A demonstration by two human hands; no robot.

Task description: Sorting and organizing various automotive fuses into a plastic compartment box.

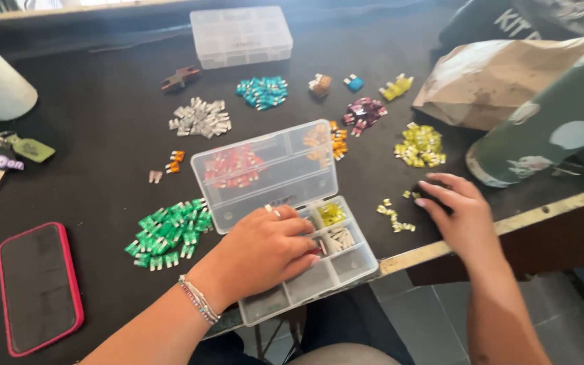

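While the left hand [265, 247] lies palm-down over the open organiser box [319, 270], its fingers curled into the middle compartments, I cannot tell whether that grip has closed on a fuse or only rests on them, since the fingertips are hidden behind the knuckles. The box sits at the near edge of the dark surface [103, 135], its clear lid [265, 176] tipped up behind the hand, with red fuses showing through it. The right hand [457, 213] is spread flat, fingers apart and holding nothing, beside a few loose yellow fuses [393, 216] near the surface's edge. These fuses look tiny, light, hard and smooth, so I judge they would slip or scatter easily; a pinch by the plastic body between thumb and forefinger seems the surest hold. The box looks thin and light and could slide or tip off the edge if pushed. Sorted piles lie around: green fuses [170, 233], clear ones [201, 118], teal ones [263, 91]. A second closed box [241, 35] stands far back. The phone [38, 287] lies at left. Compartments under the palm stay unseen.
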